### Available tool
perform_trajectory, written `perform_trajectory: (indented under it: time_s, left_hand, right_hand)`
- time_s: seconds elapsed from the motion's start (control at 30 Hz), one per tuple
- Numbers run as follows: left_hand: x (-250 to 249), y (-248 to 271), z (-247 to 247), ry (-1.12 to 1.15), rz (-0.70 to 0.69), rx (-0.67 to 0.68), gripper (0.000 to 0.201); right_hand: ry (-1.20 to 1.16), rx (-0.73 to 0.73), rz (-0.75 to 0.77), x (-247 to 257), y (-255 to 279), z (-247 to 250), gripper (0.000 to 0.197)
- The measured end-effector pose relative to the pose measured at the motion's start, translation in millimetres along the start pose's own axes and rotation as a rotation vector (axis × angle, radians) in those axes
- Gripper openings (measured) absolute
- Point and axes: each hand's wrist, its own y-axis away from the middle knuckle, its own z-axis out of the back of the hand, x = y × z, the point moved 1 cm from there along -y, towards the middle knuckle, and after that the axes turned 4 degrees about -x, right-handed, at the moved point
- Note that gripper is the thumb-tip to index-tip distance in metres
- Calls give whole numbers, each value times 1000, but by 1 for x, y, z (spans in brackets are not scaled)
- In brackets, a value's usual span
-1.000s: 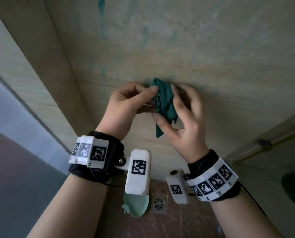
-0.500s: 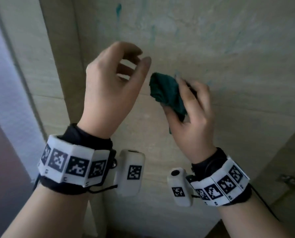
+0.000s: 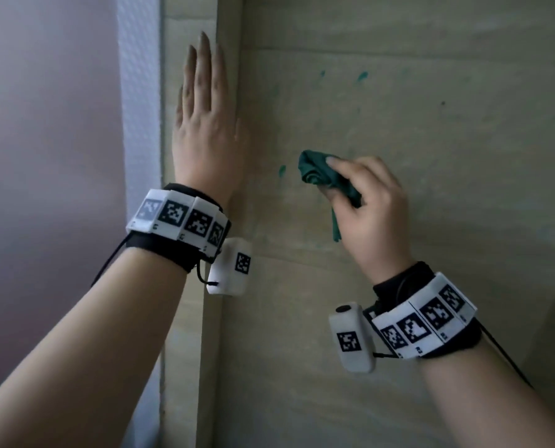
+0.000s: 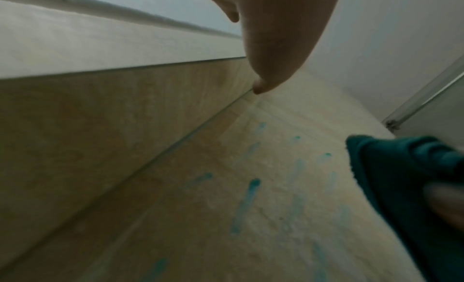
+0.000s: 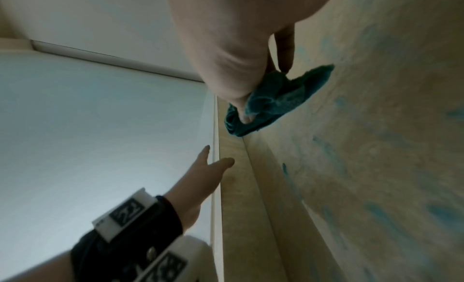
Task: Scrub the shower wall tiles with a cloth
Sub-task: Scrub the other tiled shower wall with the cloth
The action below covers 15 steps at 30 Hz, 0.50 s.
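Shower wall tiles (image 3: 431, 156): beige, filling most of the head view, marked with teal streaks and spots (image 3: 362, 76) toward 12 o'clock and one spot (image 3: 282, 170) just at 9 o'clock of the cloth.

Corner strip (image 3: 192, 318): narrow tiled return at 9 o'clock, meeting the main wall at an inside corner; a pale frosted panel (image 3: 43, 156) lies beyond it.

Left hand (image 3: 205, 124): flat, fingers straight and together, pointing to 12 o'clock, pressed on the corner strip. Grasping nothing.

Right hand (image 3: 371, 211): fingers and thumb curled round the cloth (image 3: 318, 176), a bunched dark green wad held against the wall, one tail hanging toward 6 o'clock.

Risks (judgement): the small wad gives little contact, so a stroke may skip the scattered spots or only smear them. The loose tail may drag pigment over cleaned tile. On wet tile the bracing palm could slip.

Room: open wall at 12 and 3 o'clock of the cloth. At 9 o'clock the corner and the left wrist are near, so leftward strokes are short.
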Motion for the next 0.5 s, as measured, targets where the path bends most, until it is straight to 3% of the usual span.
perform_trajectory:
  time_s: [0.1, 0.37, 0.5]
  left_hand:
    - [11, 3, -10, 53, -60, 44, 60]
    - [37, 1, -25, 144, -231, -141, 50]
    - [37, 3, -23, 169, -230, -102, 53]
  right_hand:
    - [-13, -3, 0, -4, -17, -4, 30]
    - [135, 7, 73, -18, -58, -34, 45]
    - [166, 7, 104, -12, -85, -43, 45]
